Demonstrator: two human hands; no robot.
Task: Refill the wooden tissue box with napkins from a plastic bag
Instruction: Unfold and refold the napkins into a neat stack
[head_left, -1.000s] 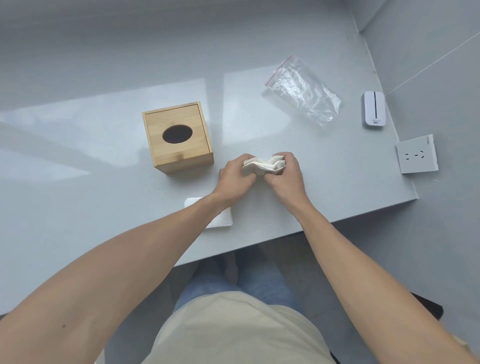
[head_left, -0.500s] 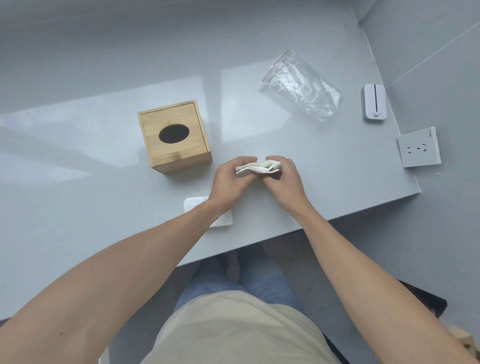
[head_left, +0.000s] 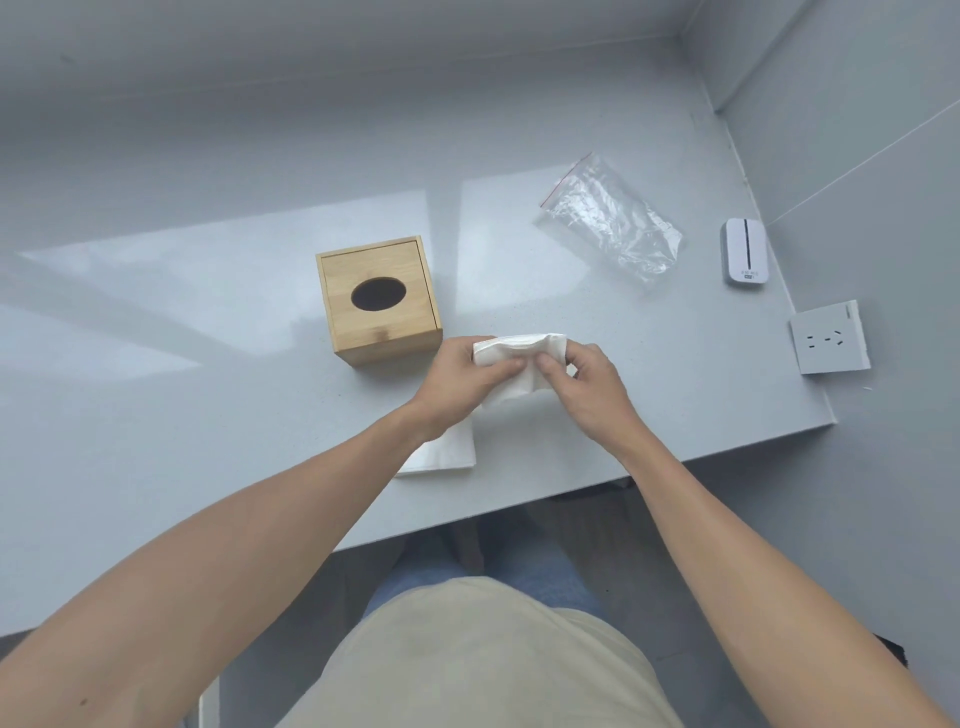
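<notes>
A wooden tissue box (head_left: 379, 301) with a dark oval hole in its lid stands on the grey table, just left of my hands. My left hand (head_left: 462, 379) and my right hand (head_left: 587, 384) both grip a folded white stack of napkins (head_left: 514, 358) above the table, thumbs pressed on its near face. One more white napkin (head_left: 447, 452) lies flat on the table under my left wrist. The clear plastic bag (head_left: 613, 218) with a red zip strip lies flat and crumpled at the back right.
A small white device (head_left: 744, 252) lies near the table's right edge. A white wall socket (head_left: 828, 338) sits on the wall at the right. The table's front edge (head_left: 571, 499) runs close below my hands.
The stack of napkins has turned in my hands, so its broad face now shows instead of its thin edge. Both hands keep hold of it at the same spot.
</notes>
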